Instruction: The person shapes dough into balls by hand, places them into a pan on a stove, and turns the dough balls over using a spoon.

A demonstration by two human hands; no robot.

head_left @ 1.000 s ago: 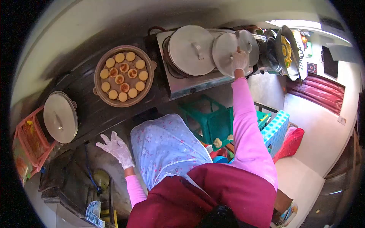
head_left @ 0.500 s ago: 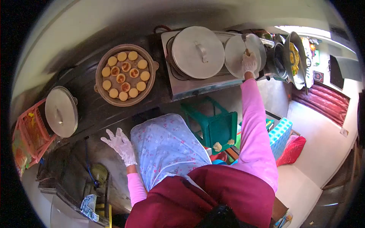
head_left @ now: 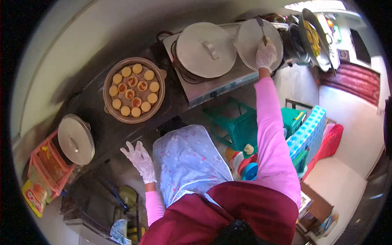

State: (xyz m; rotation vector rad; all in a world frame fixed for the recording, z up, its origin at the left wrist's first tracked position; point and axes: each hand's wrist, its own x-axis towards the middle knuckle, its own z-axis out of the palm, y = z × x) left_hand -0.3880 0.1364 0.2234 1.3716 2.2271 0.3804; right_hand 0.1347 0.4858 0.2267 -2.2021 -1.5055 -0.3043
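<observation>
My right hand (head_left: 266, 56), in a clear plastic glove, is over the plain metal lid (head_left: 248, 37) at the right of the stove. Its fingers are closed around a slim utensil with a dark flat end, which looks like a small spatula (head_left: 261, 25). My left hand (head_left: 141, 160), gloved too, hangs in the air beside the floral apron (head_left: 188, 153); its fingers are spread and hold nothing. On the dark counter, a round clay-coloured pan (head_left: 162, 87) holds a ring of pale round cakes (head_left: 154, 86) around several browned ones (head_left: 130, 94).
A large handled lid (head_left: 196, 51) covers the stove's (head_left: 200, 93) left burner. Another lid (head_left: 73, 143) and an orange basket (head_left: 51, 173) are at far left. A wok with yellow food (head_left: 313, 36) stands at right. A green stool (head_left: 241, 128) is below the stove.
My view has shifted and turned a little. My right hand still has the utensil over the lid, and my left hand stays spread in the air.
</observation>
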